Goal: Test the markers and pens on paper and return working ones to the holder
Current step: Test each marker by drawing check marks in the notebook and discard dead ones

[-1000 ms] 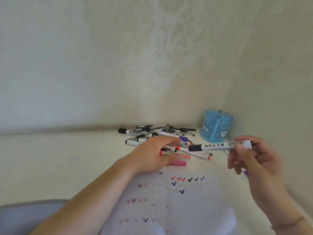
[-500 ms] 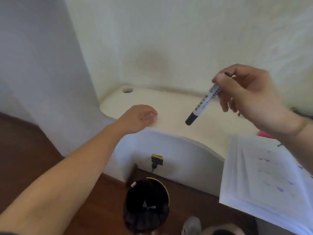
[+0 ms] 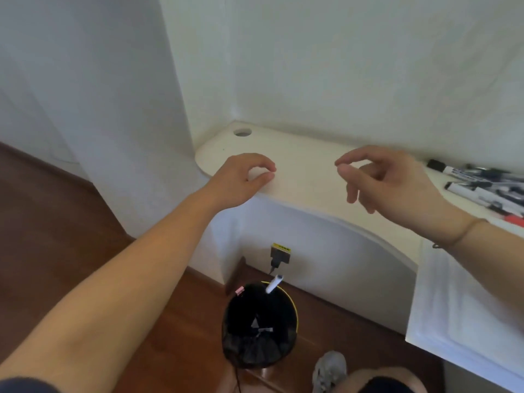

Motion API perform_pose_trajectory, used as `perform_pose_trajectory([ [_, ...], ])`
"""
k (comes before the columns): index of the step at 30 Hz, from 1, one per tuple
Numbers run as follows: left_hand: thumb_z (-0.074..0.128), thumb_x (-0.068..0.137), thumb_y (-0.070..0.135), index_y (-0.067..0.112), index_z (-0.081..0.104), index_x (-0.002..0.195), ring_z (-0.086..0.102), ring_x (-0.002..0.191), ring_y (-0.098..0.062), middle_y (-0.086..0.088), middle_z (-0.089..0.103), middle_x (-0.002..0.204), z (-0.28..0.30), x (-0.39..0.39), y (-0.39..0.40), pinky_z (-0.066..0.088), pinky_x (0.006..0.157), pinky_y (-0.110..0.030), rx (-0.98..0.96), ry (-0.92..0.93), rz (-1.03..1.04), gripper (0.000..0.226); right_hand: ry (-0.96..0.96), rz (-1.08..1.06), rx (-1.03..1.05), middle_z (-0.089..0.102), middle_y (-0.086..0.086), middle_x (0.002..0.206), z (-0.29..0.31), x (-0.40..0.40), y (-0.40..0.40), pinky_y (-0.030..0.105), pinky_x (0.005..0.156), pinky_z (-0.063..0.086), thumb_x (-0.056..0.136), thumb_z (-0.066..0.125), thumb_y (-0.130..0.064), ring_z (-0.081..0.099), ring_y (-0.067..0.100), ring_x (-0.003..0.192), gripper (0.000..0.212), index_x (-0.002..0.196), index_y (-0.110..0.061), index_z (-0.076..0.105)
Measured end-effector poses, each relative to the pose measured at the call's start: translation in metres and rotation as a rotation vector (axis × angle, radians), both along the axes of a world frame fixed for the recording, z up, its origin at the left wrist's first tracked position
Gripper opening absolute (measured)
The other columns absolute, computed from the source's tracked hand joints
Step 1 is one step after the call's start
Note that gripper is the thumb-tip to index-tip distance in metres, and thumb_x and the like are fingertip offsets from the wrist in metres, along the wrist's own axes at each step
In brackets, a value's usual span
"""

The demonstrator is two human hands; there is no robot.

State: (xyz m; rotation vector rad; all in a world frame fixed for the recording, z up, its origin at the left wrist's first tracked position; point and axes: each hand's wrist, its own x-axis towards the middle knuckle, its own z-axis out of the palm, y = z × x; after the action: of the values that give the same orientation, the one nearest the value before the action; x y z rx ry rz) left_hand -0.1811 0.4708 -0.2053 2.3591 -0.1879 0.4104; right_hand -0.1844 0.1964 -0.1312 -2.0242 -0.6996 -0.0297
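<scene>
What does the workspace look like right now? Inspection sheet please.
Surface: cream desk in a wall corner, round grommet hole at its far left end.
Job's things: pile of markers at the right edge; white paper on the near right; one white marker in mid-air over the black bin on the floor. Holder: nothing seen.
Clutter: nothing seen.
Hands: left hand rests on the desk edge, empty; right hand above the desk, fingers loosely open, empty.
Cables: plug in a wall socket under the desk.
Surroundings: white walls, wooden floor.
</scene>
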Motion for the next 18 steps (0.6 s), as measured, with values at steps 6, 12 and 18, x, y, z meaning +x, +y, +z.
perform_pose_trajectory([
  [6,0.061,0.095,0.028,0.020,0.070,0.107,0.057,0.110,-0.001,0.011,0.067,0.115,0.022,0.014,-0.049,0.041,0.093,-0.013,0.039,-0.062,-0.109,0.017,-0.136,-0.162,0.260,0.063,0.001,0.050,0.018,-0.001,-0.059,0.021,0.042,0.036,0.094,0.059,-0.021,0.041,0.020,0.040,0.013,0.083,-0.019,0.066],
  [12,0.062,0.094,0.029,0.021,0.068,0.113,0.058,0.109,0.000,0.012,0.068,0.114,0.063,0.017,-0.151,0.046,0.098,-0.028,0.019,-0.087,-0.386,0.021,-0.206,-0.445,0.488,0.058,-0.004,0.047,0.017,-0.020,-0.148,0.018,0.040,0.033,0.094,0.054,-0.017,0.041,0.013,0.038,0.018,0.080,-0.025,0.061],
  [18,0.062,0.094,0.029,0.020,0.065,0.118,0.056,0.104,0.007,0.011,0.065,0.118,0.102,-0.001,-0.289,0.044,0.092,-0.017,0.212,0.083,-0.982,0.025,-0.141,-0.784,0.291,0.062,-0.003,0.054,-0.022,-0.041,-0.249,0.019,0.039,0.039,0.092,0.059,-0.011,0.048,0.012,0.041,0.017,0.083,-0.024,0.062],
])
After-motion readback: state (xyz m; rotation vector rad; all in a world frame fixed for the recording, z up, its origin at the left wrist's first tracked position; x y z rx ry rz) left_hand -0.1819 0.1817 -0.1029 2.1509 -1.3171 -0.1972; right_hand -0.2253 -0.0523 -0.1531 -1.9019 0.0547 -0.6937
